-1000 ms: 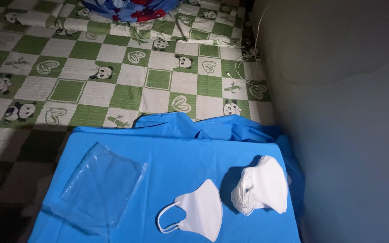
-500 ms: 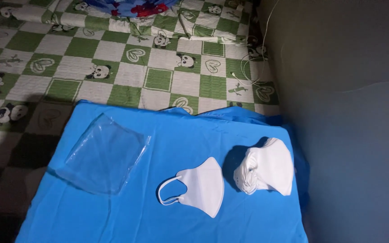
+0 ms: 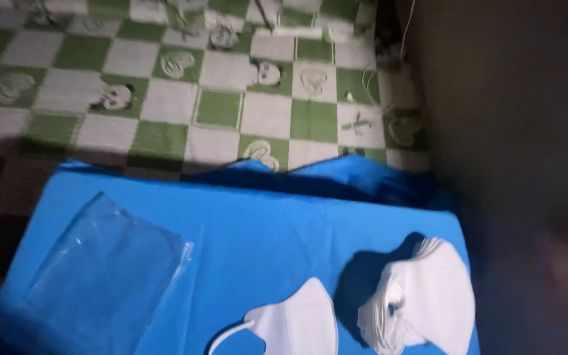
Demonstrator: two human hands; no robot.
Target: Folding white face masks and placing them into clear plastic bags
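Observation:
Neither of my hands is in the head view. A bright blue sheet [image 3: 264, 230] covers a low surface in front of me. A single white folded face mask [image 3: 297, 323] with an ear loop lies on it near the bottom edge. To its right sits a stack of several white masks [image 3: 425, 299]. A clear plastic bag [image 3: 103, 269] lies flat on the left part of the sheet.
Behind the blue sheet spreads a green-and-white checkered mat [image 3: 231, 98] with panda and heart prints. A dark grey wall [image 3: 514, 131] rises along the right side. A thin white cord [image 3: 369, 79] lies near the wall's foot.
The view has shifted right and closer; the masks and bag now sit lower in the frame, the single mask partly cut off. Nothing on the sheet has moved.

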